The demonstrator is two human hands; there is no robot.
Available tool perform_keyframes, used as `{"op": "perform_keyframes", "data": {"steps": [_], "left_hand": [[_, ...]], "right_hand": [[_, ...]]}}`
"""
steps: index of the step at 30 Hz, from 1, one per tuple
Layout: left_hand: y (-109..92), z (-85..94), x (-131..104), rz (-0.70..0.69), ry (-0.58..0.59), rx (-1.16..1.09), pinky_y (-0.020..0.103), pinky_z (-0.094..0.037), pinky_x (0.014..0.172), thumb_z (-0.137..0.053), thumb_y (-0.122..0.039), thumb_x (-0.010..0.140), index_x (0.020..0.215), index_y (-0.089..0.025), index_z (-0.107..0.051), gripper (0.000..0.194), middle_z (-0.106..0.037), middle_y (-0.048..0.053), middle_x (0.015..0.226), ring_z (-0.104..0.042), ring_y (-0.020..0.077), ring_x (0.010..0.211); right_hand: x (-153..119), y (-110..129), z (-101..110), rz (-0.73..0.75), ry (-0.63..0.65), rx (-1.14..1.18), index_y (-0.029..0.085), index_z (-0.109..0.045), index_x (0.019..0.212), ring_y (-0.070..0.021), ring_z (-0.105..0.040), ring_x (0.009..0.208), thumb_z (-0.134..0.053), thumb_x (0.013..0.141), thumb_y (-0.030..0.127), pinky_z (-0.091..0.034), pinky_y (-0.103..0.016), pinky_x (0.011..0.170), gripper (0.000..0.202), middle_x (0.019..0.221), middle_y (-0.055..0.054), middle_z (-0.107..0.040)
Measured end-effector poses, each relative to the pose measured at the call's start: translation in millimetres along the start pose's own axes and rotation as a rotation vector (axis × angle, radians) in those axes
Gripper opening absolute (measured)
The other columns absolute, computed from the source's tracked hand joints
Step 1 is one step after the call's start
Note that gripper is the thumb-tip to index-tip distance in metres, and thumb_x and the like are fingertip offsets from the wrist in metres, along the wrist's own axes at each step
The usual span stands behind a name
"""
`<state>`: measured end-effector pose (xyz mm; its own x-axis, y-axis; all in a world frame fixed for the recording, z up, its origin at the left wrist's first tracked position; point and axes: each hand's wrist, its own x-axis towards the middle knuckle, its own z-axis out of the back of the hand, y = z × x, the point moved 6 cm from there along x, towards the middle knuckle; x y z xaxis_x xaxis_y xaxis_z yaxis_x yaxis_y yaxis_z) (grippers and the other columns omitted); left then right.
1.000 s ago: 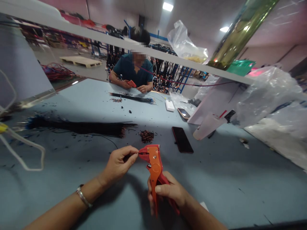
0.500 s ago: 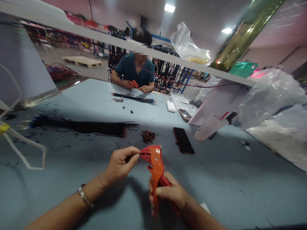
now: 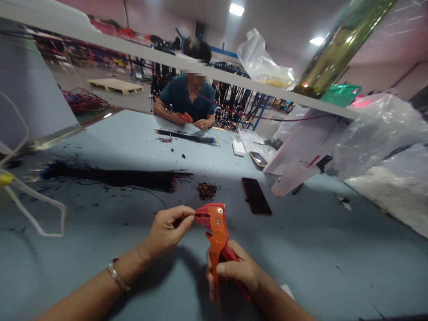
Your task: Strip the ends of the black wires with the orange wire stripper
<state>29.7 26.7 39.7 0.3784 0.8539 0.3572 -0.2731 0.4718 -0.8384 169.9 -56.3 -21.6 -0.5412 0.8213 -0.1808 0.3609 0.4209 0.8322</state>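
My right hand (image 3: 236, 269) is wrapped round the handles of an orange and red wire stripper (image 3: 219, 236), held upright over the table with its jaws facing left. At the mouth of those jaws, my left hand (image 3: 172, 227) pinches a thin black wire between thumb and fingertips. The wire (image 3: 161, 199) trails from behind that hand back towards a long bundle of black wires (image 3: 127, 176). The bundle lies across the table, its cut ends to the right. Just beyond the stripper sits a small heap of stripped insulation bits (image 3: 206, 191).
A dark phone (image 3: 256, 196) lies right of the heap, with a white plastic cup (image 3: 289, 178) tilted beyond it. White cord (image 3: 36, 200) loops at the left. Across the table (image 3: 117, 129), a co-worker (image 3: 190, 98) holds another orange tool. Clear plastic bags (image 3: 384, 133) crowd the right.
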Motion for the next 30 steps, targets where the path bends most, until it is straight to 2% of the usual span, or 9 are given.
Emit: {"op": "perform_keyframes", "data": {"steps": [10, 23, 30], "left_hand": [[-1.8, 0.9, 0.1, 0.023, -0.015, -0.026, 0.018, -0.037, 0.048, -0.053, -0.028, 0.083, 0.076, -0.012, -0.068, 0.023, -0.057, 0.0, 0.059, -0.046, 0.0094, 0.051], [-6.2, 2.7, -1.6, -0.02, -0.01, -0.019, 0.019, -0.041, 0.054, -0.051, -0.027, 0.085, 0.077, -0.013, -0.067, 0.023, -0.06, 0.001, 0.063, -0.05, 0.0107, 0.057], [-6.4, 1.2, -1.9, 0.02, 0.011, 0.004, 0.02, -0.04, 0.054, -0.048, -0.029, 0.086, 0.077, -0.013, -0.065, 0.025, -0.06, 0.001, 0.064, -0.051, 0.0112, 0.057]], "right_hand": [[-1.1, 0.9, -3.0, 0.008, -0.024, -0.033, 0.009, -0.059, 0.08, -0.0156, -0.064, 0.053, -0.076, 0.067, 0.036, -0.05, -0.023, 0.047, 0.034, 0.064, -0.005, -0.063], [0.4, -0.2, -3.8, 0.036, -0.03, -0.062, 0.01, -0.058, 0.073, -0.0138, -0.062, 0.047, -0.077, 0.065, 0.04, -0.049, -0.021, 0.042, 0.036, 0.059, -0.004, -0.061], [2.0, 0.2, -7.3, 0.047, -0.043, -0.066, 0.009, -0.058, 0.07, -0.0138, -0.061, 0.044, -0.077, 0.065, 0.04, -0.049, -0.02, 0.04, 0.037, 0.056, -0.004, -0.061]]}}
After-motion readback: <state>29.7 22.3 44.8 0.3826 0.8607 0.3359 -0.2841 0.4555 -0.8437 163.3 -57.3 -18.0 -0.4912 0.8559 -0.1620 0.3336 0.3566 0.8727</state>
